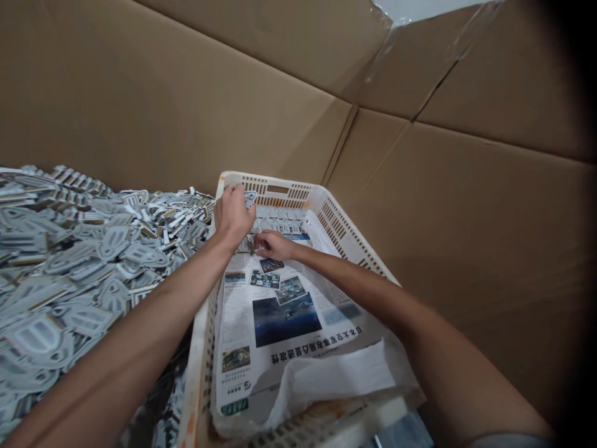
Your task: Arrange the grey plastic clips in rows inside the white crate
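Cardbd walls (186,93) — white crate (199,348) w/ newspaper (286,320), gray pcs (284,214) — both hands (232,214) over.

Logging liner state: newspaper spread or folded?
Mostly spread: newspaper lies flat in the basket, headline and photos showing; near end rumpled.

The single view comes from the person's head, above the near edge of the white plastic crate (200,336), facing forward and down along both forearms (153,317). It is close enough that the crate's near left corner runs off the bottom, while cardboard walls (466,236) show past its far edge.
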Action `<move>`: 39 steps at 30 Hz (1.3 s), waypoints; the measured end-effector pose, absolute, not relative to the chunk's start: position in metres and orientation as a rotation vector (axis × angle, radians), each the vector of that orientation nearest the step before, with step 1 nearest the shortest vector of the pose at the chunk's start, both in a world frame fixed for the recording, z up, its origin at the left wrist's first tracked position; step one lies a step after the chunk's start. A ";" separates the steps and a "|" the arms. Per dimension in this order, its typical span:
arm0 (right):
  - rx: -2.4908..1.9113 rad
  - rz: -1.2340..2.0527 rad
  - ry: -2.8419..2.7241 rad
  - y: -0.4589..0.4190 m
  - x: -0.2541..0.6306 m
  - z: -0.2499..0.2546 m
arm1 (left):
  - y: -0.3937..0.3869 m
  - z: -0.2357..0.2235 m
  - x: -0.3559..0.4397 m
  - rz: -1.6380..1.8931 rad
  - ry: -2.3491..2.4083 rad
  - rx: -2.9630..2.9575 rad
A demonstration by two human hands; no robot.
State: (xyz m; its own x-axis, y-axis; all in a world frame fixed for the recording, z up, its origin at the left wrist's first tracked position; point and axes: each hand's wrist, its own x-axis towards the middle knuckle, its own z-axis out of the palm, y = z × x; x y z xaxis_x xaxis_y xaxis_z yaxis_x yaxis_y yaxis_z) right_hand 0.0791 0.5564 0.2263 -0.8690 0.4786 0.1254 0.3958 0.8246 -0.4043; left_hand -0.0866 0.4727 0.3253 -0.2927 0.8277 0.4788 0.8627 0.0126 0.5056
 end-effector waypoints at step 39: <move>-0.713 0.715 -2.776 0.557 0.084 0.239 | 0.477 0.323 -0.090 -1.054 -2.204 -1.830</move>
